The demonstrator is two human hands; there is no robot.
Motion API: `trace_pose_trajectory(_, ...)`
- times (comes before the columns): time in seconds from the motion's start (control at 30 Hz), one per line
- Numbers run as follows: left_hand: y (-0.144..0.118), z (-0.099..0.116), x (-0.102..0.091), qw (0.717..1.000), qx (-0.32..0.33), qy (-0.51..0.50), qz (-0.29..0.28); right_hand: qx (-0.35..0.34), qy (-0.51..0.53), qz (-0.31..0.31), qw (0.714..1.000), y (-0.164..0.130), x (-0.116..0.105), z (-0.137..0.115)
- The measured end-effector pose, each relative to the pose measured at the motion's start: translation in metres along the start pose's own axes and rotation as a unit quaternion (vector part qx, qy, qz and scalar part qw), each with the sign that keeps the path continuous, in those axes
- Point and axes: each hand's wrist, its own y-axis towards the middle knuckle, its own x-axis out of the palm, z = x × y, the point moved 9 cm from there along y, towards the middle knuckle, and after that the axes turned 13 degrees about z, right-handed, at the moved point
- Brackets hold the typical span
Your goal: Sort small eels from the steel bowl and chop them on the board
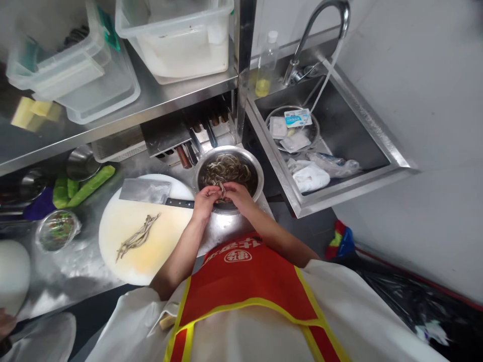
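A steel bowl (258, 173) holds a tangle of long, thin, dark-and-pale strips (228, 168) in liquid; they look like shredded eel. Over its near side, my left hand (207, 201) and my right hand (240, 197) meet with fingers pinched on a strip (222, 190) between them. To the left, a small bundle of similar strips (139, 236) lies on a round white cutting board (116, 213). A cleaver (145, 191) rests across the board's far side, its black handle pointing toward my left wrist.
On the right, a sink (362, 136) holds a strainer with packets under a running faucet (320, 10). Knives (211, 133) stand in a rack behind the bowl. Above is a shelf (166, 103) with plastic tubs. Green stalks (92, 186) and a wrapped bowl (57, 231) sit left.
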Motion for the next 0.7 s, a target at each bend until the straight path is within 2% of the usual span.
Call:
trace_pose_trajectory(0.13, 0.002, -0.006, 0.002, 0.999, 0.029, 0.034, -0.014, 0.028, -0.001, 0.023, 0.999, 0.004, -0.002, 0.013)
trace_pose_trajectory(0.3, 0.005, -0.009, 0.005, 0.996, 0.057, 0.062, -0.035, -0.009, -0.059, 0.018, 0.998, 0.007, -0.005, 0.012)
trace_pose_trajectory(0.47, 0.001, -0.003, 0.007, 0.988, 0.089, 0.123, -0.037, -0.041, -0.097, 0.007, 0.994, 0.009, -0.005, 0.012)
trace_pose_trajectory(0.53, -0.001, 0.008, 0.005, 0.971, 0.149, 0.185, -0.018, -0.049, -0.119, 0.011, 0.992, 0.011, -0.008, 0.012)
trace_pose_trajectory(0.6, -0.007, 0.028, 0.006, 0.936, 0.253, 0.246, -0.005, -0.066, -0.155, 0.012, 0.986, 0.011, -0.010, 0.008)
trace_pose_trajectory(0.67, -0.015, 0.044, 0.014, 0.895, 0.346, 0.281, -0.030, -0.096, -0.203, 0.002, 0.974, 0.010, -0.012, 0.001)
trace_pose_trajectory(0.7, -0.017, 0.048, 0.019, 0.881, 0.369, 0.291, -0.058, -0.109, -0.222, -0.006, 0.969, 0.009, -0.012, -0.003)
